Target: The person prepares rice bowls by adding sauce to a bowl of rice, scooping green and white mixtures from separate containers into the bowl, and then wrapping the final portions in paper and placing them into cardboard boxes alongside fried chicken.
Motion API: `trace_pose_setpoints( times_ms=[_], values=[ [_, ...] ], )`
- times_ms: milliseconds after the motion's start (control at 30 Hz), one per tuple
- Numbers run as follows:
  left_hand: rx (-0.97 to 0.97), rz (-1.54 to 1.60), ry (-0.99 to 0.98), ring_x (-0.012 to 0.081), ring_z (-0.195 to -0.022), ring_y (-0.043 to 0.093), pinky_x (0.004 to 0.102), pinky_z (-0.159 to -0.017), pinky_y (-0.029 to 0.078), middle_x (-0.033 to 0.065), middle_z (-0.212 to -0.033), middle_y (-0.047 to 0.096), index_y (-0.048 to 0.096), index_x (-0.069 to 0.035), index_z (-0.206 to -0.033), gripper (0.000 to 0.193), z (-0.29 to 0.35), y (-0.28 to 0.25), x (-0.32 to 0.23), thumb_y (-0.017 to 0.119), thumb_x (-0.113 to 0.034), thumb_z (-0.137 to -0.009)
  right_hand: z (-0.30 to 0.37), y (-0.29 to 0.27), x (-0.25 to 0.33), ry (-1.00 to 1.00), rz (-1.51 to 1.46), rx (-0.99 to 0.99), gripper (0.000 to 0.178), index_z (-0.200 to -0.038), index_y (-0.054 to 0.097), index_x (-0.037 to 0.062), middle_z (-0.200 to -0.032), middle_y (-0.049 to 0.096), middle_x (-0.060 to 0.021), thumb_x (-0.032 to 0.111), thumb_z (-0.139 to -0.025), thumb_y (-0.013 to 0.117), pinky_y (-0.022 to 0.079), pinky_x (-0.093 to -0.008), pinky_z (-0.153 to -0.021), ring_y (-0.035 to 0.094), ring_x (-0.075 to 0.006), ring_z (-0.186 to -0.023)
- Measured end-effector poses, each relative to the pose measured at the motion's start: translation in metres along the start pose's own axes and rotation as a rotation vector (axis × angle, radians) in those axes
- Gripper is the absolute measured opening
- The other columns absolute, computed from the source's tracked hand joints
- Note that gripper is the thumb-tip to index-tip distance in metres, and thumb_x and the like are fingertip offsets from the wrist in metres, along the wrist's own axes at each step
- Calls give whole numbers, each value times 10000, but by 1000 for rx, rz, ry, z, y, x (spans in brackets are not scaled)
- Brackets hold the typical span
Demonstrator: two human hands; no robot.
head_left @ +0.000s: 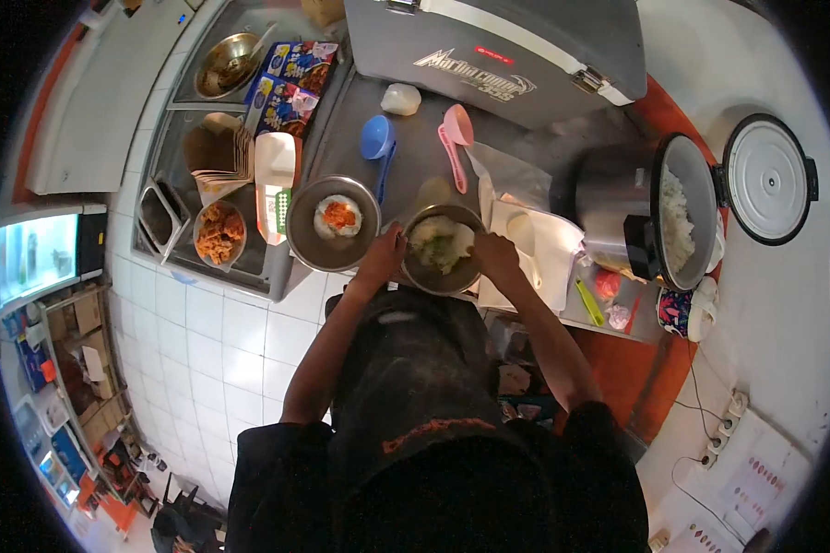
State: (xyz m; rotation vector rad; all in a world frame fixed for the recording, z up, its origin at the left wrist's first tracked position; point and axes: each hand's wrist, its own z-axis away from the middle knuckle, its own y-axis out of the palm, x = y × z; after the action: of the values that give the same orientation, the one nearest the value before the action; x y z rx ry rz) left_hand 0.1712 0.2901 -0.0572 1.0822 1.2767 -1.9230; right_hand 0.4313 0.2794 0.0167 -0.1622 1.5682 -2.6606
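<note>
Left hand [385,251] curled over the near-left rim of a metal bowl [422,276], fingers bent and gripping the edge. Right hand [494,254] at the bowl's right rim, fingers drawn together and reaching down toward the pale rice [440,243] inside; impossible to tell whether pinching any rice or only touching the rim. Bowl at the counter's [415,157] near edge, right in front of the body, between both hands.

Just left of it, touching or nearly so, a second metal bowl [304,244] with a white mound topped in orange. Farther left, a small bowl of fried pieces [219,233] and a stack of paper boxes [219,152]. Behind, a blue scoop [376,140] and a pink scoop [456,129] lying on the counter. To the right, an open rice cooker [659,217] with white rice showing, lid [765,179] swung out beyond it. White paper [549,244] under and beside the right hand.
</note>
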Motion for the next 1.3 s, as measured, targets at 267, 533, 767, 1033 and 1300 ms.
trace_pose_setpoints(
  times_ms=[267,533,767,1033,1300],
  values=[
    [192,-239,108,430,-925,605,500,-802,490,256,-1134,583,493,11,-1178,268,-41,-12,-28,459,-150,-967,1,58,-5,-145,-307,-255,512,-1360,458,207,-957,661,-154,176,-857,547,541,-419,-595,666,-337,-804],
    [20,-264,510,465,-832,587,536,-690,446,258,-857,612,526,-43,-1029,146,-76,-5,21,494,-136,-921,62,-2,57,-96,-163,-60,410,-1280,549,133,-1005,652,-200,150,-872,511,552,-439,-627,677,-303,-763],
    [-31,-192,451,454,-786,596,530,-652,445,248,-817,618,524,-45,-1091,194,-70,-6,7,496,-93,-904,52,43,28,-246,-327,-232,377,-1217,604,109,-1058,666,-167,177,-849,556,539,-456,-774,659,-319,-878],
    [100,-230,236,402,-883,607,454,-725,496,242,-1003,602,525,-55,-1238,396,-52,7,-22,534,-23,-844,-48,8,-47,-121,-199,222,388,-1227,582,157,-1044,657,-141,308,-870,592,534,-463,-684,669,-317,-830],
    [210,-320,330,394,-1100,540,490,-893,468,214,-1145,559,520,-93,-1262,412,-91,4,-25,544,-111,-852,42,78,36,-193,61,-264,459,-1333,505,136,-954,624,-214,139,-875,510,541,-415,-554,671,-316,-711]
  ],
)
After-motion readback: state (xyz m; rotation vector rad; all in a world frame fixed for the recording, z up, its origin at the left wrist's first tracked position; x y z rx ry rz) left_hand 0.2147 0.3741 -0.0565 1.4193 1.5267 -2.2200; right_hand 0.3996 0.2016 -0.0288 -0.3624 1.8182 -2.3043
